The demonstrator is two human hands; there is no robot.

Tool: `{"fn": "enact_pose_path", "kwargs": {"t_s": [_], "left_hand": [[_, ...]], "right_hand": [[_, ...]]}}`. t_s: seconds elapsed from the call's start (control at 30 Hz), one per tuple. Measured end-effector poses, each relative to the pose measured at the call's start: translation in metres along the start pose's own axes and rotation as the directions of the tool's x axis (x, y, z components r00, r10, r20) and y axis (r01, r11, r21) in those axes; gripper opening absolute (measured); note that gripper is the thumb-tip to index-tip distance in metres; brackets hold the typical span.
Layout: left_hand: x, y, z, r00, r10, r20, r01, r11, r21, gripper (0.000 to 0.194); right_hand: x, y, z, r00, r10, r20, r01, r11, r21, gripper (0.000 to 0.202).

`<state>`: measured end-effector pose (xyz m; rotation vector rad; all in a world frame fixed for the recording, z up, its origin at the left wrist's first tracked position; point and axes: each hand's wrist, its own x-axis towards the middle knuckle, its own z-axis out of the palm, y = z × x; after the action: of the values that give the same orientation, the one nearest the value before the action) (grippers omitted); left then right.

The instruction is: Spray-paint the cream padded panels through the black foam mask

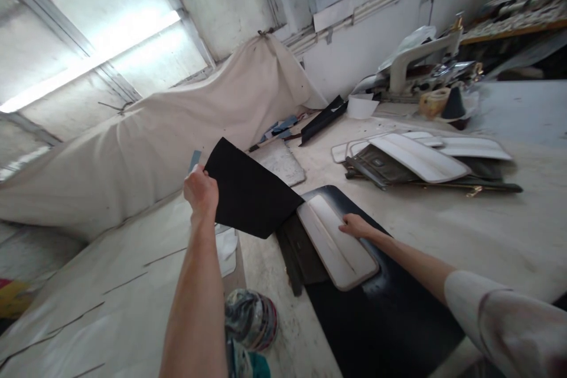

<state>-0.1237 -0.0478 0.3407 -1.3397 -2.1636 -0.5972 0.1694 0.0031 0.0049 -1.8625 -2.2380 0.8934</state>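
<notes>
Item: black sheet [248,192], one. I have it pinched by its upper left corner in my left grip [201,189]; it hangs off to the right and downward, clear of the tabletop [443,221]. Whether its lower right corner touches the stack beneath, I cannot tell.

Item: pale panel [336,248], rounded corners. My right grip [357,226] is on its right long edge, fingers bent; I cannot tell whether they close round it. It overlaps a dark piece [305,254], partly hidden, and a black board [376,331], cut off below.

Item: blue-grey strip [194,159], just above my left grip; lower end hidden, hold uncertain.

Containers: smeared tub [254,319], left side behind my left forearm [195,307]; contents greyish, indistinct. Teal object [259,364], cut off at the bottom. Dark cone [454,105] beside a yellowish roll [432,101]; any dish under them is hard to make out.
</notes>
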Motion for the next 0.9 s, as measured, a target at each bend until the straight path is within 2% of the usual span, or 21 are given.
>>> {"fn": "enact_pose_path", "kwargs": {"t_s": [0.3, 0.67, 0.8, 0.9], "left_hand": [[-0.001, -0.006, 0.002, 1.0, -0.016, 0.009, 0.016, 1.0, -0.013, 0.032], [-0.004, -0.01, 0.002, 0.999, -0.032, 0.031, 0.034, 0.997, -0.076, 0.033], [-0.004, -0.012, 0.005, 0.999, -0.034, 0.042, 0.037, 0.995, -0.09, 0.031], [-0.006, -0.012, 0.009, 0.998, -0.029, 0.052, 0.034, 0.994, -0.101, 0.031]], "right_hand": [[-0.009, 0.003, 0.007, 0.998, -0.002, -0.059, -0.003, 0.996, -0.092, 0.025], [-0.028, -0.007, 0.004, 0.976, -0.035, -0.216, -0.011, 0.978, -0.208, 0.024], [-0.039, -0.03, -0.003, 0.944, -0.15, -0.294, 0.064, 0.957, -0.282, 0.02], [-0.044, -0.062, 0.01, 0.926, -0.238, -0.293, 0.151, 0.945, -0.292, 0.031]]}}
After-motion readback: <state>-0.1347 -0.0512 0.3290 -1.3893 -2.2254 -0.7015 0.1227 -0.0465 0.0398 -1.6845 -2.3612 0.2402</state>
